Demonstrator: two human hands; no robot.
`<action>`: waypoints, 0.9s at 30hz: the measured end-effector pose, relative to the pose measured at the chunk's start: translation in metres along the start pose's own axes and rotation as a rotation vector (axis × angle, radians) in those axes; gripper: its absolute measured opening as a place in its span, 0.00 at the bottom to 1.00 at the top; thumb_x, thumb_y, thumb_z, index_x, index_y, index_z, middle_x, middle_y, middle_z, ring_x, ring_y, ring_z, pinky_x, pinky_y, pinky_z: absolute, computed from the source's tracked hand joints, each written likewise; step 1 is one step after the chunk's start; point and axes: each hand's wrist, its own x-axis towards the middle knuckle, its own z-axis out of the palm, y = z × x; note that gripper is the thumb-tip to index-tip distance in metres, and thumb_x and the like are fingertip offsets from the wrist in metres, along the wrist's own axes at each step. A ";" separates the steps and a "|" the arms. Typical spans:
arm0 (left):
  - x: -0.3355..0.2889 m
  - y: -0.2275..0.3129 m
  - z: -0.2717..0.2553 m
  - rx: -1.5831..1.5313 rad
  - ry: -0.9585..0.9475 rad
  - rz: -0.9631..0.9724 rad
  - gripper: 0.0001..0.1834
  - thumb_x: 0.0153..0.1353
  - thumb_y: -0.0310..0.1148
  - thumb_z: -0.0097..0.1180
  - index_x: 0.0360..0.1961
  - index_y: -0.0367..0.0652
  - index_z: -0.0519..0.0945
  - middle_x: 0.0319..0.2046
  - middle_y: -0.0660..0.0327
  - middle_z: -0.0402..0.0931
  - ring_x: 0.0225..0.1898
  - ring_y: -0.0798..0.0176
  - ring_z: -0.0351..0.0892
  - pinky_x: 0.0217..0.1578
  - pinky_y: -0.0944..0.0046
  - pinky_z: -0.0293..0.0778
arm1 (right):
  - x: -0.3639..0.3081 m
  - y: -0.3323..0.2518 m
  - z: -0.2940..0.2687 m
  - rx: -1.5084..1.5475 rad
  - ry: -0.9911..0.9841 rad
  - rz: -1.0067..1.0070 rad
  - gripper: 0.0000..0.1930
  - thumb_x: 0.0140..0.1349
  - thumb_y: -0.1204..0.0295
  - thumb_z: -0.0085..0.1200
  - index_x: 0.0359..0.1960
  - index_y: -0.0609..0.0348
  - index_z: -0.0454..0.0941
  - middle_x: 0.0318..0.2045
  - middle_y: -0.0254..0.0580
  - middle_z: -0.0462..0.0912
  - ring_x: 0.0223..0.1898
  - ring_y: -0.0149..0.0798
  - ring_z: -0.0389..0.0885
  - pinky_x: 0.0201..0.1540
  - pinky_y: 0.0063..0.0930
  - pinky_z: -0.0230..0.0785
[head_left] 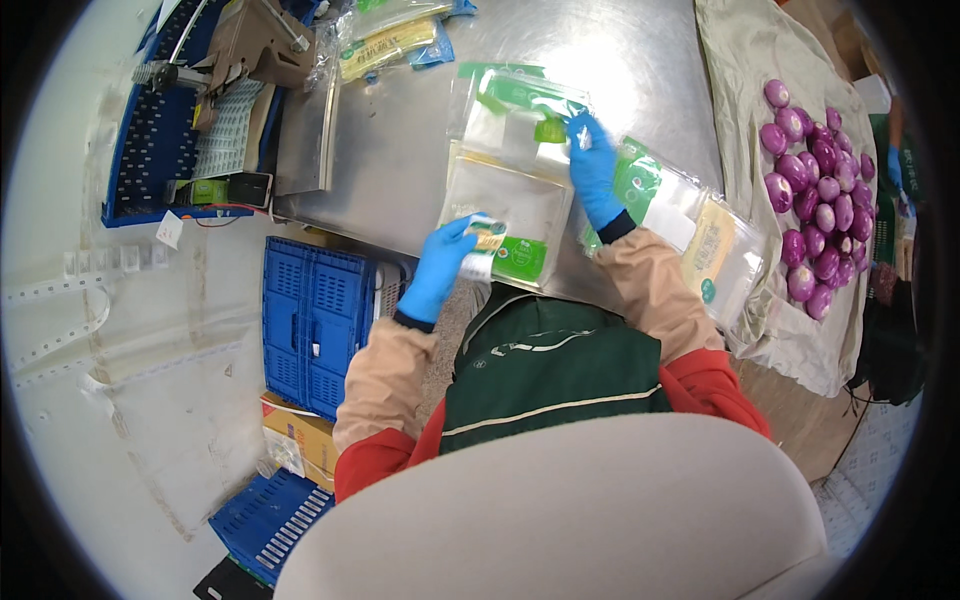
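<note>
left hand (440,265) closed on a small label card (487,238) over the near clear pouch (505,205) | right hand (592,165) pinched on a green-topped pouch (520,100) further up the steel bench (400,130) | peeled purple onions (815,190) unbagged on cloth (740,60) | pouches seemingly empty, most packing left

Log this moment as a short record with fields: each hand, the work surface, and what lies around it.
Left hand: blue glove, holds a small label at the near end of a clear bag
Right hand: blue glove, fingers on a green-printed bag
Surface: steel table
Right side: purple onions on a cloth
Left side: blue crates on the floor
</note>
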 end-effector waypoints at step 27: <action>-0.025 -0.007 -0.028 0.071 -0.024 0.128 0.22 0.64 0.21 0.49 0.60 0.36 0.68 0.50 0.57 0.77 0.49 0.64 0.78 0.51 0.65 0.75 | -0.040 0.020 0.003 0.048 -0.437 0.086 0.11 0.64 0.65 0.54 0.41 0.59 0.79 0.58 0.46 0.72 0.50 0.43 0.76 0.53 0.36 0.68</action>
